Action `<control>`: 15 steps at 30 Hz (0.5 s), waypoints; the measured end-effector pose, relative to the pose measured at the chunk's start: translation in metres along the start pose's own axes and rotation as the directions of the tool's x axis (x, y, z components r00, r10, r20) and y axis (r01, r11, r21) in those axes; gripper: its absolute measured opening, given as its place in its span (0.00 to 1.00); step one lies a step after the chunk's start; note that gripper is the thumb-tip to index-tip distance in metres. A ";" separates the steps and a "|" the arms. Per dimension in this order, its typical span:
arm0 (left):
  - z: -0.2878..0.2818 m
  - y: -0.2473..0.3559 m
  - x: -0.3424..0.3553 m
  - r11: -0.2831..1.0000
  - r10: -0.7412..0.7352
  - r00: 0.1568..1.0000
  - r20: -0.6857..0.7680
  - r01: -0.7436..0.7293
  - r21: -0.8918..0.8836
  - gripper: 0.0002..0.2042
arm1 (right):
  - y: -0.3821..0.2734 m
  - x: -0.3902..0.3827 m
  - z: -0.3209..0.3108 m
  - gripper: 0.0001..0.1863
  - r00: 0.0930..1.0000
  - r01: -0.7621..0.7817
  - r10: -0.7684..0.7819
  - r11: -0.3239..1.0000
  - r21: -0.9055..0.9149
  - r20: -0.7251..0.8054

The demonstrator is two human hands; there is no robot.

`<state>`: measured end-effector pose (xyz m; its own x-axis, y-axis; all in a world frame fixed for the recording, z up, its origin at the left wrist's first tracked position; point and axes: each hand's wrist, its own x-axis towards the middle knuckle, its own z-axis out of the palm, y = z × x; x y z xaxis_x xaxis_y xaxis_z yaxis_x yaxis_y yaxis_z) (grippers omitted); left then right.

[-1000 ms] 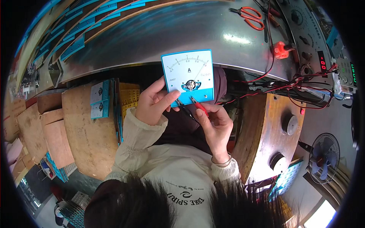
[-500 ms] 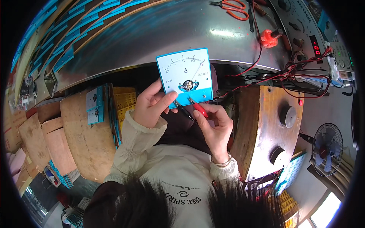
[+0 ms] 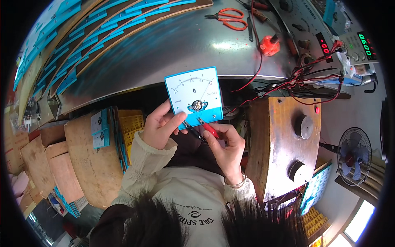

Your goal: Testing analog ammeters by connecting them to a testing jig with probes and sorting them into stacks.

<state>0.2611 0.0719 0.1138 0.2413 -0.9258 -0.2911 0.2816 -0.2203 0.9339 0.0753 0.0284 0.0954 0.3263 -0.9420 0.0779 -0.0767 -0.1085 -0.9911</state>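
Note:
A square panel ammeter (image 3: 194, 91) with a white dial and blue edging is held up in front of me, tilted slightly. My left hand (image 3: 161, 128) grips its lower left corner, thumb on the front and fingers behind. A black test clip (image 3: 193, 131) reaches the meter's lower edge beside that thumb. My right hand (image 3: 227, 149) pinches a red test clip (image 3: 209, 128), whose metal tip touches the blue lower strip. The meter's needle lies toward the right end of the scale.
On the metal bench (image 3: 164, 61) lie orange-handled cutters (image 3: 232, 18) and a red bottle (image 3: 270, 45). Power supplies with lit displays (image 3: 325, 45) stand at right, trailing red and black wires. Racked blue meters (image 3: 94, 29) fill the far left. A wooden box with round knobs (image 3: 288, 140) sits right.
The whole view has shifted, so the bench items appear further left. Both hands keep the same grip on the meter and red clip; the needle stays near the right end.

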 end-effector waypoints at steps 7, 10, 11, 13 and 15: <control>0.004 0.004 -0.011 0.997 0.075 0.997 -0.023 -0.076 -0.031 0.25 | -0.015 -0.004 -0.006 0.10 0.972 0.231 -0.236 0.926 -0.298 0.019; -0.018 0.022 -0.027 0.990 0.141 0.969 -0.205 -0.142 0.011 0.22 | -0.017 -0.022 -0.001 0.11 0.986 -0.073 0.083 0.995 0.074 -0.146; -0.029 0.025 -0.031 0.975 0.186 0.949 -0.255 -0.210 -0.073 0.20 | -0.030 -0.021 0.013 0.13 0.983 -0.094 0.104 0.993 0.070 -0.153; -0.035 0.006 -0.041 0.926 0.256 0.898 -0.358 -0.334 -0.175 0.14 | -0.029 -0.026 0.045 0.13 0.993 0.109 -0.115 0.979 -0.174 -0.028; -0.052 -0.006 -0.063 0.977 0.205 0.932 -0.299 -0.213 0.007 0.16 | -0.044 -0.033 0.087 0.14 0.956 0.277 -0.212 0.882 -0.381 0.205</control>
<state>0.2928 0.1479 0.1159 0.5601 -0.8162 -0.1420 0.2173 -0.0206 0.9759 0.1496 0.0921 0.1269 0.5211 -0.8122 0.2621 -0.3360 -0.4776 -0.8118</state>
